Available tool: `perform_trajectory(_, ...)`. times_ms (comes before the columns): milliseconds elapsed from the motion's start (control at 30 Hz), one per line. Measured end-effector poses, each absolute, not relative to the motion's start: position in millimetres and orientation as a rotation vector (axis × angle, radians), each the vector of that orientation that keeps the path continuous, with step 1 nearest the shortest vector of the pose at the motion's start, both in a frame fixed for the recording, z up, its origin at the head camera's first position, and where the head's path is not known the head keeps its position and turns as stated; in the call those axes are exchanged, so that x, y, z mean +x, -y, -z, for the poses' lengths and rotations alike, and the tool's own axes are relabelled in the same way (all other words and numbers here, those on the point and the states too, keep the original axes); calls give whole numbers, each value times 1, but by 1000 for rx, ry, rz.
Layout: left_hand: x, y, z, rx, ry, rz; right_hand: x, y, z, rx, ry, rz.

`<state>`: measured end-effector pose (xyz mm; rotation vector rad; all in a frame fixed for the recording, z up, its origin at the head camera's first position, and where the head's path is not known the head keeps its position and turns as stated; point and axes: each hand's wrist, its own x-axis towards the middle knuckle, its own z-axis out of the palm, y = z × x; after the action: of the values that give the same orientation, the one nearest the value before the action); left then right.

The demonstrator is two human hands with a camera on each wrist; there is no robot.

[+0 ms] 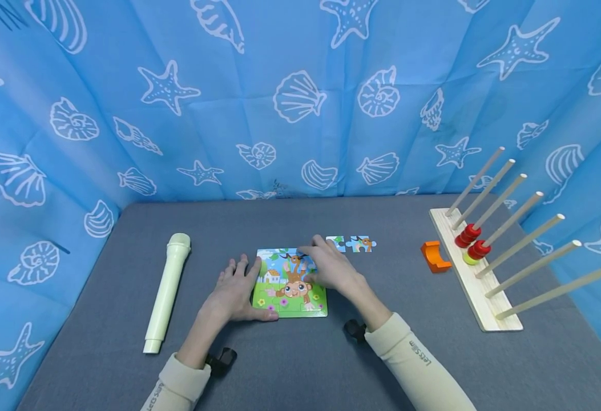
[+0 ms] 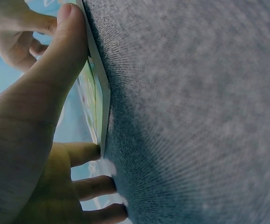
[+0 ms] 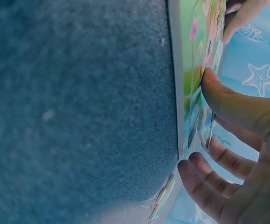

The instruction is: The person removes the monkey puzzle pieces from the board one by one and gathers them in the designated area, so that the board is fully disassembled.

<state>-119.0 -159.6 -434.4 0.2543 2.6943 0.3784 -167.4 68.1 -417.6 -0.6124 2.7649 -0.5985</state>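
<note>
A jigsaw puzzle (image 1: 300, 313) with a monkey and a small house lies flat on the table. My left hand (image 1: 235, 291) rests along its left side, fingers spread, the thumb (image 2: 72, 32) lying on the near edge. Over the upper right of the puzzle, my right hand (image 1: 331, 265) pinches a puzzle piece (image 3: 206, 133) between thumb and fingers. That piece is tilted up from the board in the right wrist view; from the head the hand mostly covers it. Two loose puzzle pieces, one green and blue (image 1: 337, 242) and one with an animal (image 1: 362, 244), lie just beyond the right hand.
A pale green toy microphone (image 1: 168, 291) lies on the left. To the right are an orange arch block (image 1: 435, 257) and a wooden peg stand (image 1: 477, 274) with red rings (image 1: 468, 234) on some pegs. A blue shell-print curtain (image 1: 300, 137) hangs behind the grey table (image 1: 382, 342).
</note>
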Motion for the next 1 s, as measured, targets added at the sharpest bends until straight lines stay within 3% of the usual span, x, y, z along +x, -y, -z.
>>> perform_trajectory(1000,-119,160,433,261,-2688,-389,-164,-70,414,-637,-2786,574)
